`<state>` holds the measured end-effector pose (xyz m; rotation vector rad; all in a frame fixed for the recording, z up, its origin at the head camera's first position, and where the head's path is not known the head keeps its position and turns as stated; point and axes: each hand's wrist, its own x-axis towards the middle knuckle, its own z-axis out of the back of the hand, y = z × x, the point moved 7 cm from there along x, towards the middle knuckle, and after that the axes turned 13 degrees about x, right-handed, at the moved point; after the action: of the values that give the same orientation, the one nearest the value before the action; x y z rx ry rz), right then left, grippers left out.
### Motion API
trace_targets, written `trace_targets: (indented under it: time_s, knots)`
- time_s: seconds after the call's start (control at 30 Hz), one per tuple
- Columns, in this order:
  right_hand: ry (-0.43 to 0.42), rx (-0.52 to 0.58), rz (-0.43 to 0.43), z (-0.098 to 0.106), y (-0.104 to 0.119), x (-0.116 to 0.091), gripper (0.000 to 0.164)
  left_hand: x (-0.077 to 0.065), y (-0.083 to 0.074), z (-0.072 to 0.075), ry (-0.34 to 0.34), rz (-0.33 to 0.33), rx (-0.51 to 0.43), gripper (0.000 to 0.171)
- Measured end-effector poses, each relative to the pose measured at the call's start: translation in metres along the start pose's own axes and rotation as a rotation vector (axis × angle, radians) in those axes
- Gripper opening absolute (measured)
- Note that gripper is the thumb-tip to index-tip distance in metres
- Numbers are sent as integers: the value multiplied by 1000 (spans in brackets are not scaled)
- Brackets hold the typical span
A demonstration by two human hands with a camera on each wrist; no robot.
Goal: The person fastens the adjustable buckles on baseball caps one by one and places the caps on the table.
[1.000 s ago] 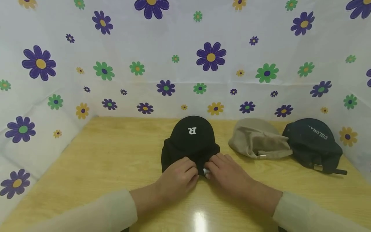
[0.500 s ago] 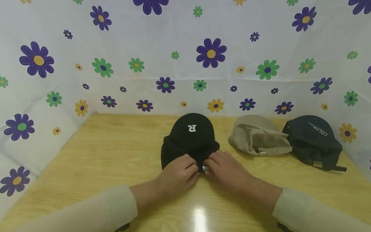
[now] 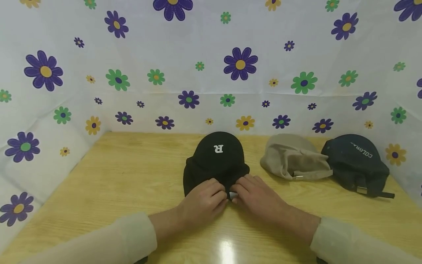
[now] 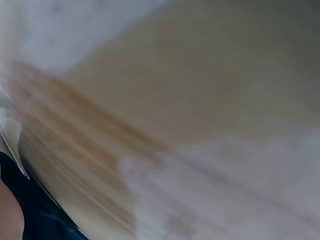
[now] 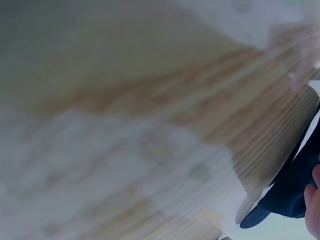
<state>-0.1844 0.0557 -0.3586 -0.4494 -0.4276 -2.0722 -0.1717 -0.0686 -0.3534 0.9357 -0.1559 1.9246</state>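
A black cap [image 3: 220, 161] with a white letter R lies on the table in the head view, its near edge between both hands. The left hand [image 3: 202, 200] pinches that edge with curled fingers, just left of a silver buckle [image 3: 233, 195]. From the other side, the right hand [image 3: 258, 196] pinches the cap's strap at the buckle, its fingertips partly covering the metal. In the right wrist view, dark cap fabric [image 5: 287, 197] and a rounded strap end [image 5: 255, 218] show beside the fingers [image 5: 314, 202]. The left wrist view catches only a corner of dark fabric [image 4: 42, 220].
To the right lie a beige cap [image 3: 287, 156] and a dark navy cap [image 3: 356, 161] with lettering, side by side, their back straps facing forward. A white cloth with printed flowers [image 3: 204, 40] stands behind and along both sides of the wooden table [image 3: 132, 165].
Both hands stay at the cap's near edge with only small finger shifts. A little more of the silver buckle shows between them. The head view dipped slightly and came back.
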Motion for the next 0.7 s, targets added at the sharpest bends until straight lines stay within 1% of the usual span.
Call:
trace_targets:
  time_s: [0.4,0.53,0.7]
  knots:
    - [-28,-6,45,2,5,0,23,0,-4,4,-58,-21,31,13]
    - [-32,1,44,3,5,0,23,0,-2,4,-50,-10,36,13]
    - [-31,-17,43,2,4,0,24,0,-1,2,-20,6,30,13]
